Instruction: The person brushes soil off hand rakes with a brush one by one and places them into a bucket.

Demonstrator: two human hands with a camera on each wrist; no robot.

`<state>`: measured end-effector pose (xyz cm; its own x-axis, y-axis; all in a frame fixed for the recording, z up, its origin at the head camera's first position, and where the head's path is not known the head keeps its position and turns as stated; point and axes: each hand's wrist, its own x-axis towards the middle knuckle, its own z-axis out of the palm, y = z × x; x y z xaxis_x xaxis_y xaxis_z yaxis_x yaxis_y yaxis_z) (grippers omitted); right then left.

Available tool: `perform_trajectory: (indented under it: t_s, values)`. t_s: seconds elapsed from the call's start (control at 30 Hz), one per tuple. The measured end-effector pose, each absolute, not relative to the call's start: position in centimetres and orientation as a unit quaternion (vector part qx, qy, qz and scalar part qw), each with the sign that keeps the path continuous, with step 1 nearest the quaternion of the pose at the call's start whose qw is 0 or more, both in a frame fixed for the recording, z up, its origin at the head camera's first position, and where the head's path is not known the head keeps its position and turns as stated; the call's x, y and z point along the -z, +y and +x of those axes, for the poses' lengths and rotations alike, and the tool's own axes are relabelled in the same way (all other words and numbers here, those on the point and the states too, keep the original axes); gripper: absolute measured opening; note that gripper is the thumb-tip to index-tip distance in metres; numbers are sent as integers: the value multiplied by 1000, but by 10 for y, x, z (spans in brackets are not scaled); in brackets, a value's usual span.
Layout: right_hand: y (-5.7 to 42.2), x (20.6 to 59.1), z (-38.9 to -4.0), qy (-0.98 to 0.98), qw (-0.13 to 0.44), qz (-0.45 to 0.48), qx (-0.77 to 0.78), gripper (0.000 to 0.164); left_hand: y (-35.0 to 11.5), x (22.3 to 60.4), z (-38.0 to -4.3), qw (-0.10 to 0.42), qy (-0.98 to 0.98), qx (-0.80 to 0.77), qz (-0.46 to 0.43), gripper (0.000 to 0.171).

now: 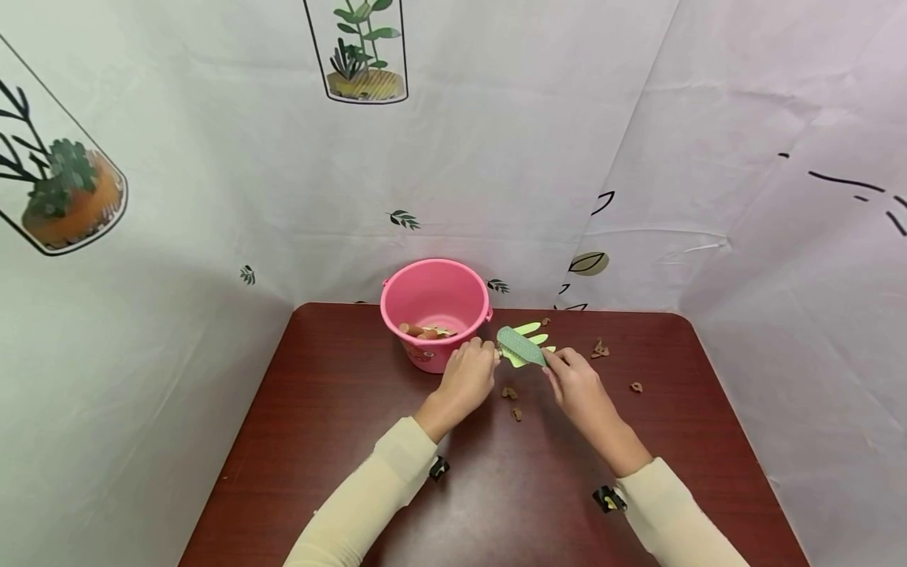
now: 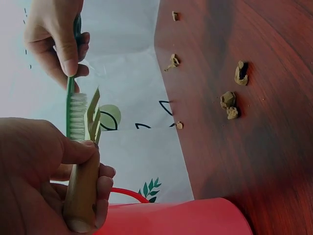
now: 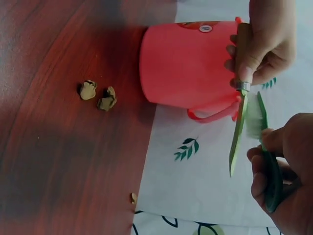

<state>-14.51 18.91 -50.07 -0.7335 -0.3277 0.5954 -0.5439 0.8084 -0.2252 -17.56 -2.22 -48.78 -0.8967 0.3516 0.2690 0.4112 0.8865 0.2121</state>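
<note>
My left hand (image 1: 469,372) grips the wooden handle (image 2: 82,193) of a small garden hand fork with light green prongs (image 1: 527,327). In my right hand (image 1: 577,386) is a green scrub brush (image 1: 522,345), held by its handle. The brush lies over the fork in the head view. Its white bristles (image 2: 77,117) face the green prongs and are right at them in the left wrist view. Both tools are held above the table, just right of a pink bucket (image 1: 434,264). My left fingers wrap the handle below its metal collar (image 3: 242,86).
Inside the bucket lie tools with wooden handles (image 1: 412,329). Several dry brown pieces (image 1: 598,349) are scattered on the dark red table (image 1: 340,441), with two more (image 3: 88,90) close to the bucket. A white patterned cloth (image 1: 496,157) hangs behind and at the sides.
</note>
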Motion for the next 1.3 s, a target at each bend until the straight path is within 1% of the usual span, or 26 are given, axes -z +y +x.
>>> perform_trajectory:
  t_s: [0.2,0.67,1.0,1.3]
  values:
    - [190,500,-147,-913,286,229,-179,33,-22,488,-175,118,-964,127,-202,15]
    - [202,503,-154,-920,287,201,-178,31,-22,488,-173,126,-961,128,-212,12]
    - [224,507,-157,-926,285,170,-180,31,-28,487,-171,122,-960,131,-215,11]
    - [239,513,-157,-933,277,152,-172,29,-33,492,-170,124,-958,140,-216,14]
